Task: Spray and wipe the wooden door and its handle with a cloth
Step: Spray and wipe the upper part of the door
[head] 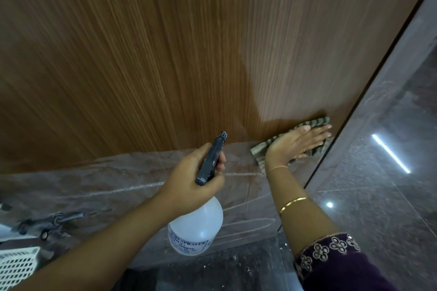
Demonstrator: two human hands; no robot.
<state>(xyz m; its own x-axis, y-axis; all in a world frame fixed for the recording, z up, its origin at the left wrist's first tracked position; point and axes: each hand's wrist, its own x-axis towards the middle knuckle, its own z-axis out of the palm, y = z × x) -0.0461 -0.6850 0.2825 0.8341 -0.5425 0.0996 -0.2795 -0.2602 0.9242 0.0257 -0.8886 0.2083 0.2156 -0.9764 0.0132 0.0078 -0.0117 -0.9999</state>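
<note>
At the lower right corner of the wooden door (pixel 165 54), the right hand (pixel 300 142) presses the striped cloth (pixel 318 122) flat against the panel, fingers straight and together. The cloth is soft and limp, so palm pressure probably controls it better than a pinch. The left hand (pixel 189 173) grips the spray bottle (pixel 196 227) at its neck, fingers curled round the trigger head. The bottle appears to be light, smooth plastic. The door's right edge lies just beside the fingertips. Open panel extends left and upward. The handle is not in view.
</note>
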